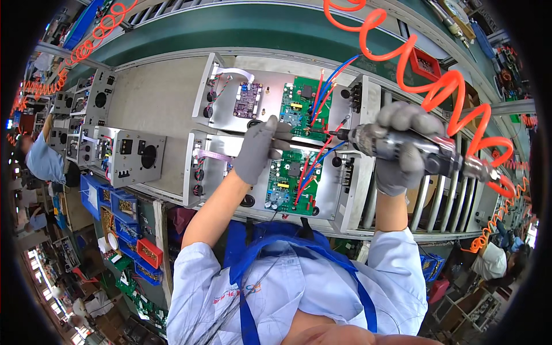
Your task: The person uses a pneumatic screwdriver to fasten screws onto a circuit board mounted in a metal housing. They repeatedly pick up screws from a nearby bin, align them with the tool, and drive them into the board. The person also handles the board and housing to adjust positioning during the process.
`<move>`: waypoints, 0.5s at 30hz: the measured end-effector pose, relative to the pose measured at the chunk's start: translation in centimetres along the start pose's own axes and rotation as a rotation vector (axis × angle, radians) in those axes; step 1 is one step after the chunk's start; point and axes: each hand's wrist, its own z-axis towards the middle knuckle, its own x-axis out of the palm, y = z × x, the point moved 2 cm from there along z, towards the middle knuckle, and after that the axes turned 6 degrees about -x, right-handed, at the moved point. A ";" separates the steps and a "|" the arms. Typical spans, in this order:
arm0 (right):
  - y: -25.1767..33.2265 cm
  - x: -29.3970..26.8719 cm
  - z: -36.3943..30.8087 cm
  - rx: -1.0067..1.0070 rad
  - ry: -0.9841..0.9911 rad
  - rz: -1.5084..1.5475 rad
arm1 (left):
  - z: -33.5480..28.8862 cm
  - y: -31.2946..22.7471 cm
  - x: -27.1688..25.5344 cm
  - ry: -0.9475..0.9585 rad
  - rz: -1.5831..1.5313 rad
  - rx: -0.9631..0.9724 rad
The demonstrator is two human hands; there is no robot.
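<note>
My right hand, in a grey glove, is wrapped round a black and silver power screwdriver lying sideways. Its thin bit points left, over the gap between two metal chassis. My left hand, also gloved, is near the bit's tip, its fingers bent and apart; no held thing shows. The far chassis holds a green circuit board and a small purple board. In the near chassis sits another green circuit board, partly under blue and red wires. My left hand hides part of the near chassis.
A coiled orange air hose crosses the right side. Rollers lie right of the chassis. More metal chassis stand at left, near another person. Blue bins and a red bin hold small parts.
</note>
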 end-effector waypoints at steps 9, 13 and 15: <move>-3.8 2.3 -1.0 0.192 0.165 -0.118 | 1.3 -0.7 -1.5 -0.495 1.004 0.359; -4.6 2.7 -0.4 0.159 0.328 -0.355 | 2.0 -0.1 -1.6 -0.497 1.021 0.335; -4.9 3.0 -0.8 0.206 0.292 -0.386 | 2.2 -0.6 -1.5 -0.452 1.010 0.224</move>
